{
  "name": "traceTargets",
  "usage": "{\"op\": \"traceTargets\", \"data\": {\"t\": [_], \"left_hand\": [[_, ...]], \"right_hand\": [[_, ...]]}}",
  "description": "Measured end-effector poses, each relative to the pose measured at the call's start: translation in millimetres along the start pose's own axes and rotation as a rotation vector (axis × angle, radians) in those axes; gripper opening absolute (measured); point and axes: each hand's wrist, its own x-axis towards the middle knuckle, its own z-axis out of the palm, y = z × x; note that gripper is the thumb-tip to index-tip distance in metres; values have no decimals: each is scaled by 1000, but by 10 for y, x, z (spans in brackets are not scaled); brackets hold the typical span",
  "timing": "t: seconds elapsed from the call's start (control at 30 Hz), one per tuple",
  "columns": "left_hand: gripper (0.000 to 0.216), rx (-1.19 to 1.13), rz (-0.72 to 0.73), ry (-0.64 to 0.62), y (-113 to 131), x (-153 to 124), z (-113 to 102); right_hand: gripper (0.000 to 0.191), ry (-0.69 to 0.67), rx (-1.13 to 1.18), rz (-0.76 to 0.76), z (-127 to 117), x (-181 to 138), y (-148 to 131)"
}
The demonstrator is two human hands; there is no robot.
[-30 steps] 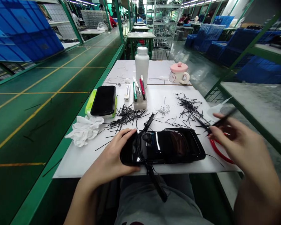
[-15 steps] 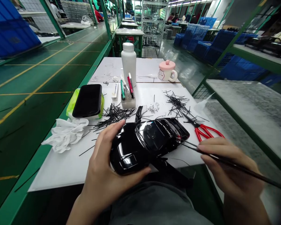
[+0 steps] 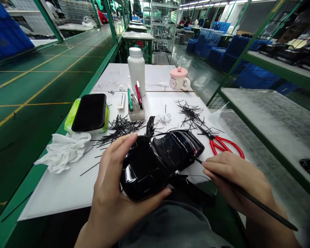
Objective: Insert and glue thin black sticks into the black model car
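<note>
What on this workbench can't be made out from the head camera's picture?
Head view:
- Underside of the glossy black model car: hidden by the car itself and the left hand.
- Dark piece below the car: mostly hidden by the car.
- Tip of the thin black rod: black against black, so contact is unclear.
- Grey specks: too small to identify.

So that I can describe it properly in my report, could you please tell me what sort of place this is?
It looks like a factory assembly workshop: long green workbenches in rows, stacked blue plastic crates, and a tall wire rack holding parts.
</note>
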Motion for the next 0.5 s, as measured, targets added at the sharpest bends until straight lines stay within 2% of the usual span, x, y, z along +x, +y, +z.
{"op": "traceTargets", "data": {"t": [0.23, 0.5], "left_hand": [[86, 24, -20, -57, -100, -115, -18], [80, 52, -90, -115, -227, -255, -23]], "right_hand": [[25, 37, 200, 66, 53, -10, 3], [29, 185, 539, 196, 271, -144, -93]]}}
